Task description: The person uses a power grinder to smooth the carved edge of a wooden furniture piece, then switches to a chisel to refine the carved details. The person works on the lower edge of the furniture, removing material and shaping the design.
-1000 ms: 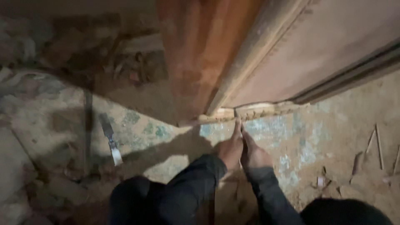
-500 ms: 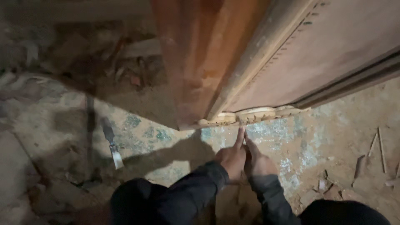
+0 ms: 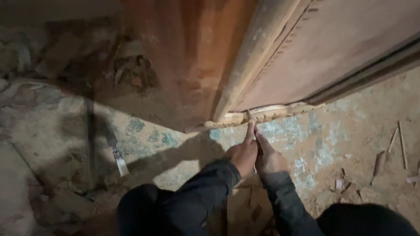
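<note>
Both hands, left hand [image 3: 242, 154] and right hand [image 3: 267, 158], stayed pinched together on a thin pale wooden sliver [image 3: 250, 117] (tip wedged under the brown wooden door [image 3: 332, 52]); only the view shifted, floor [image 3: 306, 144] work ongoing.

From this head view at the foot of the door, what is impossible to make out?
- Whatever the left hand and right hand pinch at the splintered strip: too small and blurred.
- The gap under the door: in shadow.
- The handle of the flat tool on the floor: lost in darkness.
- The cardboard: hidden by sleeves.
</note>
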Demonstrator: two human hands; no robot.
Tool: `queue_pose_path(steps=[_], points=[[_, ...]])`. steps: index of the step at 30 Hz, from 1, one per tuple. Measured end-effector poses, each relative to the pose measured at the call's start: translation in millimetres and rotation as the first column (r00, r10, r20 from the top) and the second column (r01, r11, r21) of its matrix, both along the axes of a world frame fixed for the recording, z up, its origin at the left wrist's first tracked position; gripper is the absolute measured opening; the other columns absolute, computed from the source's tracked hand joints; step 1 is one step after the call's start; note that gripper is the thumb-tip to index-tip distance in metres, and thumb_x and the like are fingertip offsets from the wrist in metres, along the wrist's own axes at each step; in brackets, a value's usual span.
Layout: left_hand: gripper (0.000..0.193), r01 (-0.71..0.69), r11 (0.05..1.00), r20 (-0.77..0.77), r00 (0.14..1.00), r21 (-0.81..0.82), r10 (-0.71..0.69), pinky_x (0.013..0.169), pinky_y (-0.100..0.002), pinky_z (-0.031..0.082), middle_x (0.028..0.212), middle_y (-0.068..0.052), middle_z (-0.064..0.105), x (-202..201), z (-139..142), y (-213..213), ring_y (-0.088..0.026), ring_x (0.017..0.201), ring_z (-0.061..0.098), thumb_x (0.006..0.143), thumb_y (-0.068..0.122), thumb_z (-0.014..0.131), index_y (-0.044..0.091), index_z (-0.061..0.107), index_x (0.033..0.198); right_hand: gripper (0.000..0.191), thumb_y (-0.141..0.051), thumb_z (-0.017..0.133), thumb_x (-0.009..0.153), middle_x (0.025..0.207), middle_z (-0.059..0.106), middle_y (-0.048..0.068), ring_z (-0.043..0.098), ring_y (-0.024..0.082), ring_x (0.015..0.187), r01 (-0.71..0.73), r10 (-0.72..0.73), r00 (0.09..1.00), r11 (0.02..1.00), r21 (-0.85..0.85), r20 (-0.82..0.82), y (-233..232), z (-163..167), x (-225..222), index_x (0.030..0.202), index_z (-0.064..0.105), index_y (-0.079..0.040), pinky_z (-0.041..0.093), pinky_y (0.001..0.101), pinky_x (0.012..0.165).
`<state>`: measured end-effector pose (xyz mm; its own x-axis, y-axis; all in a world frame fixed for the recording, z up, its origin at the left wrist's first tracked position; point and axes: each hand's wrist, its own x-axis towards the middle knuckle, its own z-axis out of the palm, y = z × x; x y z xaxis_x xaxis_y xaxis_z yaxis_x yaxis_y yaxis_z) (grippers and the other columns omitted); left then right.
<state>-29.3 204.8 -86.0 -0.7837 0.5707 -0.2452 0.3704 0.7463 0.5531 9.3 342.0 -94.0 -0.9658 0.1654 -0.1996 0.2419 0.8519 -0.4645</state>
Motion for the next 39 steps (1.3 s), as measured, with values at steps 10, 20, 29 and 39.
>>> queue_pose_path(steps=[10,20,29,39], points=[[0.045,0.081,0.997,0.190,0.979,-0.014,-0.077,0.070,-0.047,0.061,0.167,-0.038,0.001,-6.2,15.9,-2.1,-0.042,0.077,0.072,0.079,0.005,0.071,-0.007,0.056,0.120,0.039,-0.033,0.052,0.101,0.093,0.072,0.027,0.070,0.048,0.082,-0.007,-0.002,0.996,0.995,-0.096,-0.092,7.4,-8.7,3.3,0.138,0.063,-0.025,0.056,0.0530,0.067],[0.044,0.081,0.996,0.155,0.985,-0.019,-0.077,0.070,-0.049,0.059,0.164,-0.039,0.003,3.4,8.7,6.5,-0.042,0.075,0.072,0.078,0.002,0.069,-0.008,0.058,0.120,0.035,-0.031,0.055,0.100,0.084,0.072,0.025,0.070,0.046,0.073,-0.004,0.000,0.996,0.999,-0.043,-0.092,15.6,-6.7,10.5,0.133,0.067,-0.026,0.055,0.0528,0.062],[0.041,0.011,1.000,0.025,1.000,0.024,-0.012,0.066,-0.050,0.058,0.169,-0.030,0.006,-1.3,-3.3,7.5,-0.041,0.078,0.070,0.080,0.002,0.069,-0.003,0.060,0.120,0.037,-0.028,0.053,0.101,0.093,0.072,0.026,0.069,0.047,0.079,-0.054,0.035,0.982,0.994,-0.100,-0.187,9.0,-9.9,3.2,0.136,0.063,-0.022,0.055,0.0531,0.065],[0.100,0.008,1.000,0.230,0.973,0.009,-0.010,0.072,-0.048,0.058,0.167,-0.033,0.002,-6.6,25.9,12.2,-0.043,0.083,0.071,0.071,-0.004,0.072,-0.006,0.023,0.159,0.035,-0.027,0.052,0.103,0.102,0.072,0.025,0.070,0.047,0.083,-0.053,0.017,0.977,0.985,-0.166,-0.212,16.7,-1.5,1.7,0.135,0.064,-0.020,0.056,0.0523,0.067]])
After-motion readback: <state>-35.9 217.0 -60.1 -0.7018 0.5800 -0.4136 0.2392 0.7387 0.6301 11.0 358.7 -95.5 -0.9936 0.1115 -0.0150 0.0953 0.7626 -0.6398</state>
